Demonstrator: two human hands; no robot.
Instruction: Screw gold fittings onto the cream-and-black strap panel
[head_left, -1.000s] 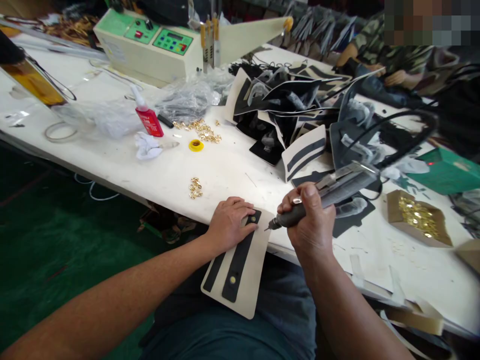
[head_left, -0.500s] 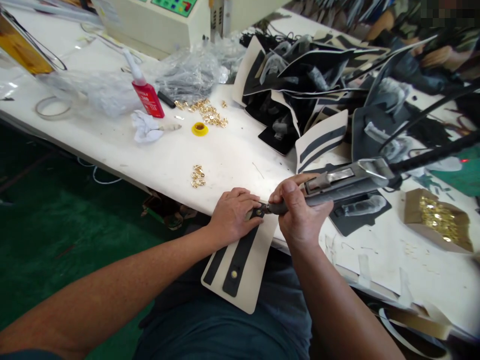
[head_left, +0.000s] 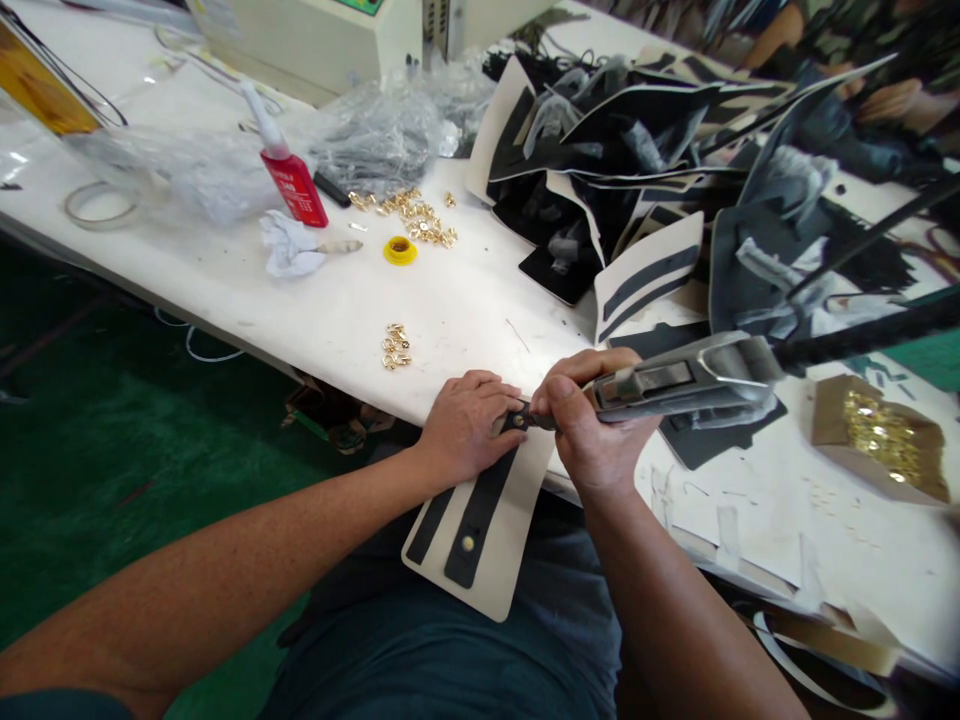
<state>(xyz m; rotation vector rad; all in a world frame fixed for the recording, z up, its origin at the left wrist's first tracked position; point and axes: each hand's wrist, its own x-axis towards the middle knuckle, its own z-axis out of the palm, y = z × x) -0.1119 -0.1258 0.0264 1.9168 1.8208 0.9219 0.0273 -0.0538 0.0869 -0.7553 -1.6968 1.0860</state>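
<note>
Right now your left hand (head_left: 466, 425) lies flat, fingers spread, pressing the cream panel (head_left: 491, 525) with its 2 black strips against the near edge of the table (head_left: 322, 310); that grip is open, not closed around anything. Your right hand (head_left: 592, 430) has its grip closed tight on the grey power tool (head_left: 675, 378), tip touching the black strip's far end just beside your left fingertips. Loose gold fittings (head_left: 395, 347) lie to the left, and a red bottle (head_left: 294, 185) stands farther off.
</note>
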